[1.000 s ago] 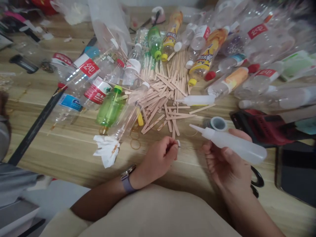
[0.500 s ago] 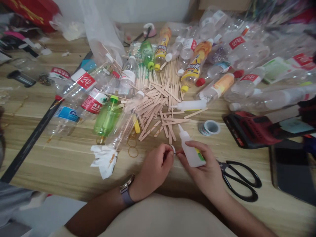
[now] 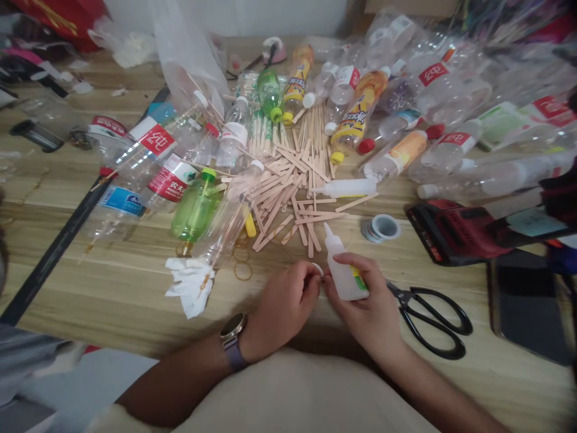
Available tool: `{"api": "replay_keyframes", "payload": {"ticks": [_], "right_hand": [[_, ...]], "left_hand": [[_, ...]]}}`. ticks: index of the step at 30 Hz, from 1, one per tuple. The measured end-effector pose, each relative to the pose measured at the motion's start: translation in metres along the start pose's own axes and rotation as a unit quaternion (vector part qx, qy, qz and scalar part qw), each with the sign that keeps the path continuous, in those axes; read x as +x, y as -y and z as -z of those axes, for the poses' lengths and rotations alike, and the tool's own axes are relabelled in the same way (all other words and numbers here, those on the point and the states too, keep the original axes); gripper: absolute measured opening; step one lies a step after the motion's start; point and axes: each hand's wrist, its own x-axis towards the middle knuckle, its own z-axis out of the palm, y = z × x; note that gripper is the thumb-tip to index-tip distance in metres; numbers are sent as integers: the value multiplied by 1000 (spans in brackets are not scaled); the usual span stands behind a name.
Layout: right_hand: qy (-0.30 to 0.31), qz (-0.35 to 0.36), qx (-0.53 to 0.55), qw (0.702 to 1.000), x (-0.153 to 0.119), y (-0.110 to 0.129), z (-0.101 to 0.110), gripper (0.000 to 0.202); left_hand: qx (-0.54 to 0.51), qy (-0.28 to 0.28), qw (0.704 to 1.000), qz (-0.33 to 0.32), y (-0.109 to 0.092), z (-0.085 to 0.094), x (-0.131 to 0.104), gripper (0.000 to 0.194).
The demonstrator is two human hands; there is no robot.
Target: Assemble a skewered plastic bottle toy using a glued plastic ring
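My left hand (image 3: 282, 307) pinches a small white bottle cap (image 3: 318, 269) between thumb and bent fingers, low over the wooden table. Held upright in my right hand (image 3: 372, 310) is a white squeeze glue bottle (image 3: 345, 278) with its narrow nozzle pointing up. The right fingertips come close to the cap; whether they touch it I cannot tell. Just beyond both hands lies a heap of flat wooden sticks (image 3: 279, 192). A second glue bottle (image 3: 349, 187) rests on its side at the heap's right.
Black-handled scissors (image 3: 435, 319) and a dark phone (image 3: 525, 307) lie to the right, below a red and black power tool (image 3: 460, 228). A wire spool (image 3: 381, 228) stands nearby. Plastic bottles crowd the back and left, including a green bottle (image 3: 193, 207). White tissue (image 3: 192, 288) lies left.
The view has shifted slightly. My right hand and the glue bottle have moved a little left, closer to my left hand. Both grips stay the same.
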Motion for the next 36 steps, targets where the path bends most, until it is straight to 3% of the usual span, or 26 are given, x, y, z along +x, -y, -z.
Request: {"api": "replay_keyframes", "payload": {"ticks": [11,15,20,32,36], "right_hand": [[-4,16,44,999,0,-3,-3,23],[-18,-27,76,997,1,1,-3,21],[15,-97,156,983,3,5,-1,25],[48,-103,176,978,1,0,-4,29],[57,-122,237,962,6,2,-3,32]], "left_hand": [[-8,12,1000,-2,-3,2,-4,17],[-29,12,999,13,-4,3,-3,16],[-52,12,998,14,-2,2,-3,14],[-54,7,999,6,0,1,-4,12],[-59,0,998,9,-1,2,-4,12]]}}
